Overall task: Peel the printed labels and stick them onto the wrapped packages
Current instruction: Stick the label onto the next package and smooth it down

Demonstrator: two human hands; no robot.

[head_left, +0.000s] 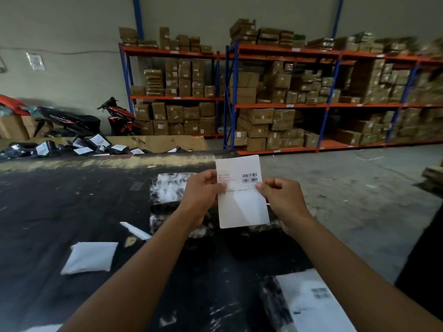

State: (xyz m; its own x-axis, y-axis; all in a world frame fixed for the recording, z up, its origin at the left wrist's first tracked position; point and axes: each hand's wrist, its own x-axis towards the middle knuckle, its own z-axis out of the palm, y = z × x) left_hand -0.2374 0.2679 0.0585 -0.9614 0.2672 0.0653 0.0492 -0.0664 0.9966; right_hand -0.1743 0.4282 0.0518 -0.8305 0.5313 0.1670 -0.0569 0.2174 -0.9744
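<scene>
Stock in your view, beyond the black-topped desk (60, 207):
- Two steel shelving racks with blue uprights and orange beams. The left rack (172, 98) is narrower. The right rack (282, 105) runs off to your right edge.
- Brown cardboard boxes (256, 116), stacked on every level and on top of both racks.
- One red-and-black scooter (119, 118), parked just beside the left rack.
- One dark scooter (69, 121) to its left.
- One sleeved paper sheet (36, 61) on the grey wall, with a thin cable (72, 52) running along the same wall.
- Two blue columns (137, 17) against that wall.
- Concrete floor (347, 188) to your right, scuffed and littered with scraps.
- One flat cardboard panel (167, 142) along the desk's far edge.
</scene>
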